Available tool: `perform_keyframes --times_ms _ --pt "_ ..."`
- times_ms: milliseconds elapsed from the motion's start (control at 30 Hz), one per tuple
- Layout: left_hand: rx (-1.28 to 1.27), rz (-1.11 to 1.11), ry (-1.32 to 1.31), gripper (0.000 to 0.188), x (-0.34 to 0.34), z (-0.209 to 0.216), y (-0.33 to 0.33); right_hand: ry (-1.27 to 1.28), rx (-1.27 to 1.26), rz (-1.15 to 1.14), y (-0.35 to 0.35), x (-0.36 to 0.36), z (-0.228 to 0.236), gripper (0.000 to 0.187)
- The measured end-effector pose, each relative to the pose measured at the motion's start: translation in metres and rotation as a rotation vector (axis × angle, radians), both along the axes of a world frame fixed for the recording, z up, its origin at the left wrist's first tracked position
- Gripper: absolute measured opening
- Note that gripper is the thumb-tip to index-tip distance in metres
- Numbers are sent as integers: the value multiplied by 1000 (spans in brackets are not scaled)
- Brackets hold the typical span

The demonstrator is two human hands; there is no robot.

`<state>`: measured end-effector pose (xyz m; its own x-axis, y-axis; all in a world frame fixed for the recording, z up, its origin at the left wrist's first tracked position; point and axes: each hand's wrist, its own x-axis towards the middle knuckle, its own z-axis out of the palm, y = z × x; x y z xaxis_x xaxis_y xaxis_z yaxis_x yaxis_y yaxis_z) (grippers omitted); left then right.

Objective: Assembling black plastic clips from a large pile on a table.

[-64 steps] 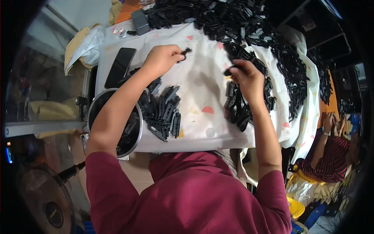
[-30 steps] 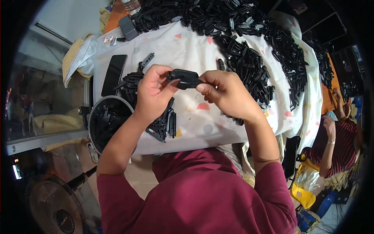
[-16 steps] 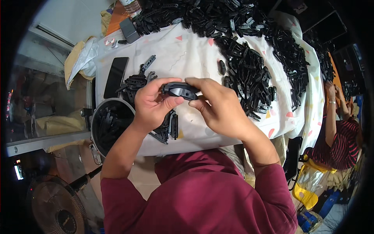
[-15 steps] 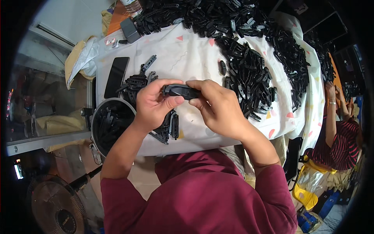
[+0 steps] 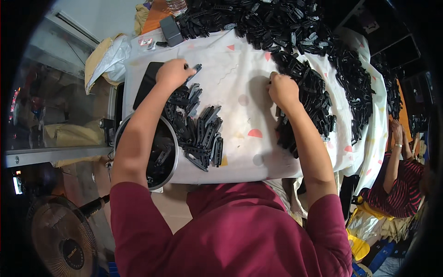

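Observation:
My left hand (image 5: 174,74) is at the top of a loose heap of slim black plastic pieces (image 5: 203,131), its fingers closed at the end of one long, ridged piece (image 5: 195,70). Most of the fingertips are hidden from above. Over on the right, my right hand (image 5: 283,91) pinches at the left edge of a larger pile of black plastic pieces (image 5: 310,87). A little black shows at its fingertips; the rest is covered by the hand.
A metal-rimmed round container (image 5: 175,159) with black pieces stands under my left forearm. A dark phone (image 5: 145,85) and a grey box (image 5: 171,31) lie on the patterned cloth (image 5: 235,106). More black pieces (image 5: 277,23) cover the far side. A fan (image 5: 69,240) stands lower left; another person (image 5: 399,180) works at right.
My hands were together at the middle, holding a dark plastic piece. They have parted, the left to the left heap, the right to the right pile. The view has shifted slightly.

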<state>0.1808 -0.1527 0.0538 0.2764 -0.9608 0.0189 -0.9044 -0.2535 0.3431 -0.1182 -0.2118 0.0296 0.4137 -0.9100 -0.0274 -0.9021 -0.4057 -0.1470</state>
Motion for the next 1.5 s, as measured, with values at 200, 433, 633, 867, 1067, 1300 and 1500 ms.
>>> perform_keyframes --times_ms 200,433,633,867,1067,1300,1500 --pt "44 -136 105 25 -28 6 2 -1346 789 -211 23 -4 17 22" --pt "177 -153 1701 15 -93 48 38 -1617 839 -18 69 2 61 14" --pt "249 -389 1498 22 -104 74 46 -1252 72 374 88 0 76 16" --pt "233 -375 1198 19 -105 91 50 -1267 -23 330 97 0 75 18" --pt "-333 -586 728 21 -115 84 57 -1249 -20 288 103 2 78 17" --pt "-224 -697 479 38 -106 81 63 -1078 -56 173 102 5 78 51" --pt "55 -392 772 37 -74 49 63 -718 217 315 54 1 64 47"
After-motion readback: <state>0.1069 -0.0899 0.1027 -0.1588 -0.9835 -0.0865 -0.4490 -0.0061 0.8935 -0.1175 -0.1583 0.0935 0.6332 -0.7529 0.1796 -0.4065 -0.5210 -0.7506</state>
